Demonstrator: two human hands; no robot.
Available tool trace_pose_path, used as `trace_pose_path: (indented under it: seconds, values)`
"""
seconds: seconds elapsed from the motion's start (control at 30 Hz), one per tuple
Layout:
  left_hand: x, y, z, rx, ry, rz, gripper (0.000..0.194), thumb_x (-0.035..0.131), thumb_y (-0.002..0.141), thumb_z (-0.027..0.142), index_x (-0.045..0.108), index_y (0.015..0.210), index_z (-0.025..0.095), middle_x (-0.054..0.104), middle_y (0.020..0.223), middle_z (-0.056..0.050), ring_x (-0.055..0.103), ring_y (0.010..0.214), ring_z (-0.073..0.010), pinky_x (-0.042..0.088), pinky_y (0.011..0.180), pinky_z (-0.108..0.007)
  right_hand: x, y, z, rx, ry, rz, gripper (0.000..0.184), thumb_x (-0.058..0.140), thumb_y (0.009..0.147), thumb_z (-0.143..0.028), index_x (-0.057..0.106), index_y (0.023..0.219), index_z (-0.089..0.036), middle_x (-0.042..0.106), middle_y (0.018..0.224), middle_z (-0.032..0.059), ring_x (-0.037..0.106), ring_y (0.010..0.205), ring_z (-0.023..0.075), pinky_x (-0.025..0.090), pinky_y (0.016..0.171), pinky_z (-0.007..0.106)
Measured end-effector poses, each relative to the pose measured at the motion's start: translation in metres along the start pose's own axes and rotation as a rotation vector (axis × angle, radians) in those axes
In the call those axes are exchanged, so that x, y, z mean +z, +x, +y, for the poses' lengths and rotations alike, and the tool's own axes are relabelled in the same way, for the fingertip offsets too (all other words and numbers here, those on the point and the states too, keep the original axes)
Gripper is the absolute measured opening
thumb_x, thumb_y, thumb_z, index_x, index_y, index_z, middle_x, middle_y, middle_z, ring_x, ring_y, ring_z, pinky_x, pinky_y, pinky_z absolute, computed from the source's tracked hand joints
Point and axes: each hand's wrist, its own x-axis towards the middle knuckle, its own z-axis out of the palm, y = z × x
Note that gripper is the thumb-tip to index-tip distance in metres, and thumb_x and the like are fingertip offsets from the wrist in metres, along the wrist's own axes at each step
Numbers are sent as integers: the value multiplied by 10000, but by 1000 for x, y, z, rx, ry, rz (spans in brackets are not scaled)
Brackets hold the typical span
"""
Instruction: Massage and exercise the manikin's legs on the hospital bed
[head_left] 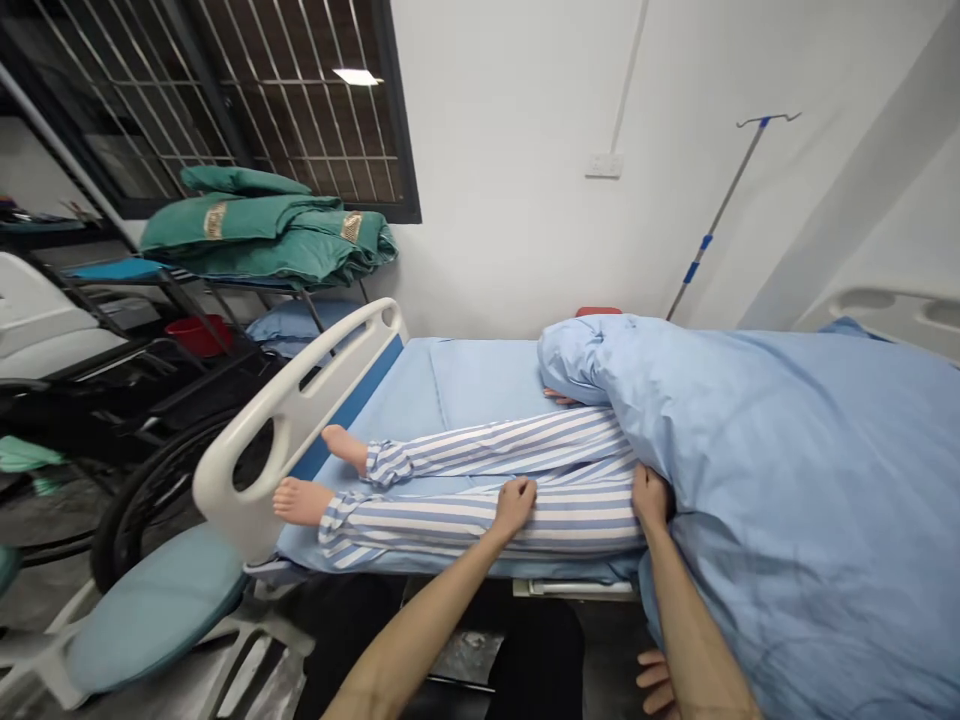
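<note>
The left hand (516,505) closes on the striped trousers (450,515) of a figure on the bed (480,380). The right hand (649,497) sits beside them at the blue quilt (787,520), its fingers hidden, so its grip cannot be told. A red basin (196,335) stands under a metal rack (187,312) carrying folded green blankets (262,235).

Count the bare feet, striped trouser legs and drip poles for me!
Bare feet with toes showing: 2
Blue-and-white striped cloth trouser legs: 2
Thin metal drip pole with blue bands: 1
Total: 5
</note>
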Motion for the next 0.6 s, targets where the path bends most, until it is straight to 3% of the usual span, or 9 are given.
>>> trace_pose_path:
  seconds: [0.2, 0.33, 0.43, 0.5, 0.6]
  values:
    - [-126, -25, -54, -42, 69, 216, 368, 396, 793, 431, 475, 515, 203, 521, 535, 7, 512, 608, -144, 359, 648, -250, -3, -6, -9, 10, -276, -127, 474, 332, 897, -381, 737, 843, -141, 691, 770, 188, 567, 585, 215, 340, 581, 304]
    - [-198, -67, -104, -174, 44, 408, 303, 428, 782, 428, 478, 575, 212, 514, 549, 15, 512, 604, -153, 388, 651, -264, -5, -24, -19, -109, -395, -128, 390, 371, 896, -333, 695, 810, -135, 676, 767, 177, 589, 653, 224, 351, 619, 309]
    - [-238, -102, -146, -401, 45, 669, 167, 512, 740, 380, 505, 731, 214, 575, 686, 3, 562, 705, -180, 431, 712, -295, -4, -45, -32, -162, -333, -58, 399, 328, 901, -359, 631, 730, -164, 659, 745, 157, 579, 702, 235, 353, 636, 319]
    - [-258, -117, -170, -571, 84, 815, 203, 583, 700, 359, 481, 803, 217, 596, 791, -15, 585, 795, -207, 448, 749, -325, 0, -64, -45, -206, -211, -30, 444, 270, 912, -430, 568, 679, -198, 639, 708, 135, 561, 697, 235, 354, 640, 325]
    - [-277, -122, -197, -621, 36, 851, 287, 650, 636, 291, 470, 846, 214, 610, 873, -24, 595, 879, -221, 462, 781, -324, 15, -98, -73, -301, -32, -41, 482, 213, 916, -535, 478, 651, -232, 610, 673, 98, 536, 687, 225, 361, 655, 326]
